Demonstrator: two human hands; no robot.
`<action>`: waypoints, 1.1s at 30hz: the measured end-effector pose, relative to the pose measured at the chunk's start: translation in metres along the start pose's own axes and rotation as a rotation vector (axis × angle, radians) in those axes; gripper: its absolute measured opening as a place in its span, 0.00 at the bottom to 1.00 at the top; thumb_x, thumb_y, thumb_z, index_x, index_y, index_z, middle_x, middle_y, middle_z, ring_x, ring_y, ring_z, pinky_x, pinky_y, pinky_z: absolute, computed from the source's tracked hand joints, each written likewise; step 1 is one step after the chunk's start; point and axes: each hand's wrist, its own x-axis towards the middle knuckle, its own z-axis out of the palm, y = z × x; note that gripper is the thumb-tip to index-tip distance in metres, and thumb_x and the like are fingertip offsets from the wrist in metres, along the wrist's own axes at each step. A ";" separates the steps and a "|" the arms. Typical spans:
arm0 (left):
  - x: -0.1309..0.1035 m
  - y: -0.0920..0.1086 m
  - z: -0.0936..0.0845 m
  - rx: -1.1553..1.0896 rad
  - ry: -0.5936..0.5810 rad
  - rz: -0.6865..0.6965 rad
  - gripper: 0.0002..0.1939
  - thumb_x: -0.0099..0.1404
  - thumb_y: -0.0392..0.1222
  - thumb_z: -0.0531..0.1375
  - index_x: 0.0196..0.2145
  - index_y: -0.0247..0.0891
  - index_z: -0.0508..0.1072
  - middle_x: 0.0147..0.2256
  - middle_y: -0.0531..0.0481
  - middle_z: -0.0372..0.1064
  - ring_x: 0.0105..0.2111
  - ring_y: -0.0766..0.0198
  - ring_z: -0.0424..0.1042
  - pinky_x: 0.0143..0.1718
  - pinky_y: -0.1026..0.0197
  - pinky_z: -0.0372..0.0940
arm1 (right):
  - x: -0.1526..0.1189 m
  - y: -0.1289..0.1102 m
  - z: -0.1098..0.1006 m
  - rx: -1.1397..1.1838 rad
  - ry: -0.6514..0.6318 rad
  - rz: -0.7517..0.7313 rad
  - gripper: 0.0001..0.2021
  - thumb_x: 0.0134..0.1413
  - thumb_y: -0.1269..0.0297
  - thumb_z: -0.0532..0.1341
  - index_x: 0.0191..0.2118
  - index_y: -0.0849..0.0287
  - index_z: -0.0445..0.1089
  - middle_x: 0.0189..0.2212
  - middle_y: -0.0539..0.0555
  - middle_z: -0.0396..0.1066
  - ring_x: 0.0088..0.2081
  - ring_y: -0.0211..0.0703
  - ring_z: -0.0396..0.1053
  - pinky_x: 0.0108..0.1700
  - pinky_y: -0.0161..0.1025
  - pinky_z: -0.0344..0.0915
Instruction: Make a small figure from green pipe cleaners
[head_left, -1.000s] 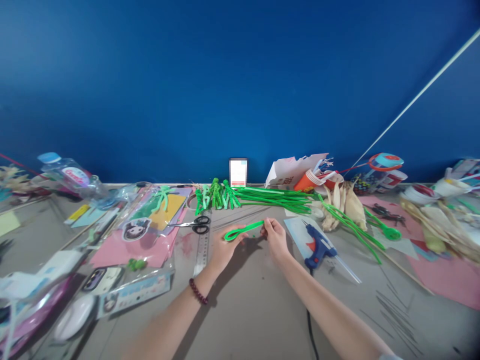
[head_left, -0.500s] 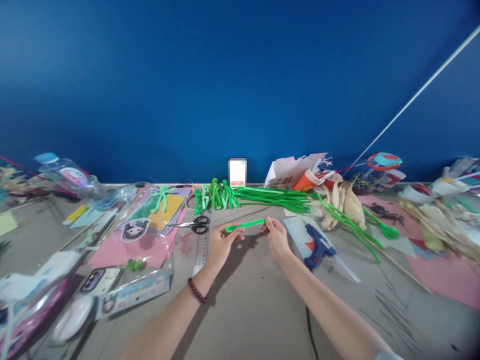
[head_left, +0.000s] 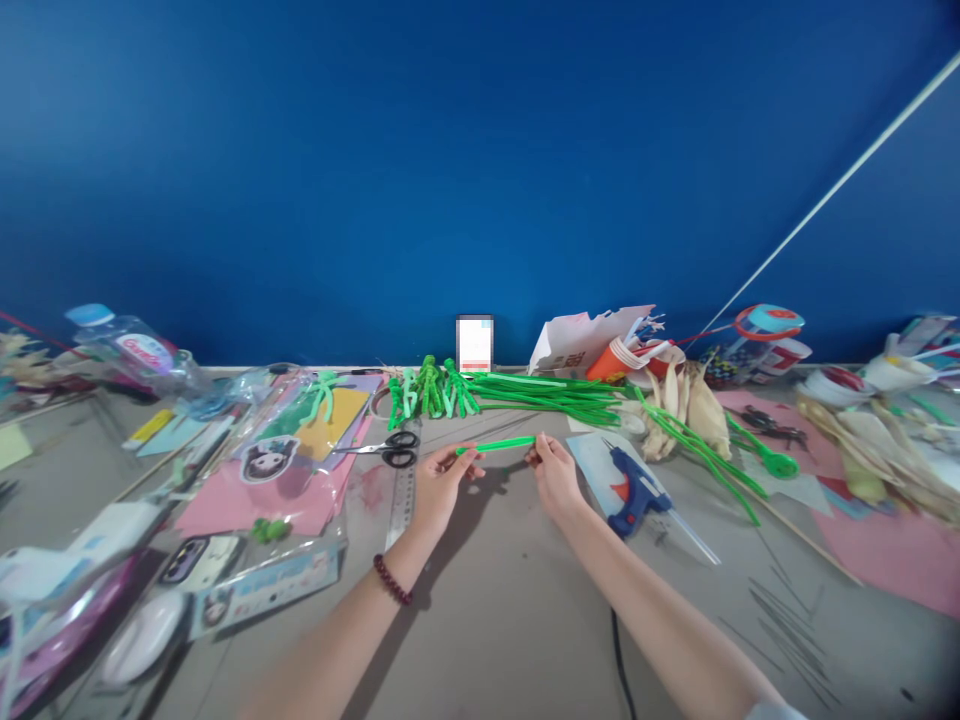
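Left fingers (head_left: 468, 461), right fingers (head_left: 543, 450) pinching green strip (head_left: 501, 445), scissors (head_left: 387, 449), glue gun (head_left: 637, 488) nearby

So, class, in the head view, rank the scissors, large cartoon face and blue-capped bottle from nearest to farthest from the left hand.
1. Scissors: just left of the left hand.
2. Large cartoon face: farther left.
3. Blue-capped bottle: far left, toward the back.

Craft workspace: a desk (head_left: 480, 630) set against a blue wall (head_left: 450, 180); wider premises cannot be told.
Shown by: one glue gun (head_left: 637, 492), blue; one pair of scissors (head_left: 401, 449); one ruler (head_left: 403, 500); green pipe cleaners (head_left: 559, 398), bundled; pink paper (head_left: 225, 508), in sheets; dry husks (head_left: 709, 418), pale; paper cups (head_left: 610, 362), orange; one drinks bottle (head_left: 142, 348), clear; desk surface grey, streaked with dark marks (head_left: 791, 625).
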 end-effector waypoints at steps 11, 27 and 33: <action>-0.001 0.004 0.001 0.017 0.043 -0.029 0.16 0.49 0.49 0.66 0.30 0.32 0.76 0.26 0.45 0.76 0.19 0.66 0.70 0.24 0.63 0.65 | 0.000 0.001 0.000 0.025 0.025 0.001 0.20 0.34 0.46 0.65 0.22 0.56 0.61 0.18 0.45 0.58 0.22 0.35 0.57 0.29 0.37 0.60; 0.000 0.010 -0.009 -0.175 -0.732 -0.595 0.20 0.58 0.47 0.61 0.46 0.34 0.71 0.33 0.42 0.74 0.21 0.68 0.71 0.16 0.71 0.61 | -0.018 -0.009 0.006 -0.323 -0.364 -0.164 0.14 0.48 0.50 0.60 0.28 0.57 0.67 0.21 0.48 0.65 0.25 0.38 0.62 0.30 0.35 0.61; -0.001 0.005 -0.007 -0.194 -0.676 -0.560 0.14 0.57 0.44 0.62 0.38 0.32 0.71 0.21 0.54 0.67 0.11 0.78 0.52 0.11 0.73 0.48 | -0.011 -0.020 0.002 -0.713 -0.193 -0.626 0.08 0.54 0.63 0.55 0.31 0.56 0.71 0.33 0.55 0.69 0.39 0.46 0.66 0.45 0.44 0.62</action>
